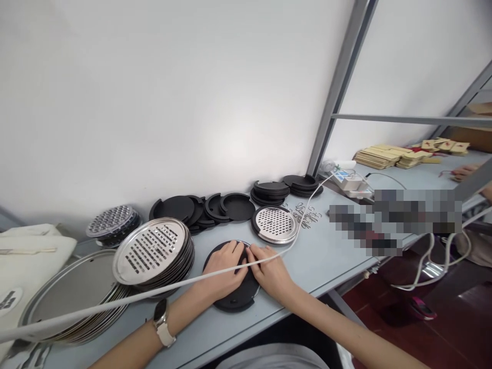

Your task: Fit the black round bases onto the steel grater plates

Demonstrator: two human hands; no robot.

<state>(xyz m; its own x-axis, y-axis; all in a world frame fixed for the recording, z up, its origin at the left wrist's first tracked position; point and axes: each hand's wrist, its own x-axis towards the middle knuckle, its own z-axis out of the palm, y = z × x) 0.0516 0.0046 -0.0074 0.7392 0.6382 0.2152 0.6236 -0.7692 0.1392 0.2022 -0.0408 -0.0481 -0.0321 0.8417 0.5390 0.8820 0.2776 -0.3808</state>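
the black round holder (235,301) is located on the table (326,261), near its front edge, directly beneath both hands. the left hand (224,269) is laid over the upper face with the fingers bent and close together; the right hand (271,271) is set at the right side with the fingers curled inward, and the two thumbs are brought close to each other. the holder is covered and pressed by both hands, but whether its rim or any small part is gripped cannot be told, as the fingertips are partly hidden. slippage is judged possible if unequal pressure is applied, since the holder could be tilted or slid towards the front edge. the white cable (77,316) is seen to cross in front of both hands; it could be snagged by the fingers or the watch (161,312) if the forearms are raised. the stack of perforated metal discs (151,251) is leaned at a tilt beside the left forearm and could be toppled by an outward elbow movement. the loose wire hooks (307,218) could be scattered if the perforated disc in its black holder (274,225) is pushed against them.
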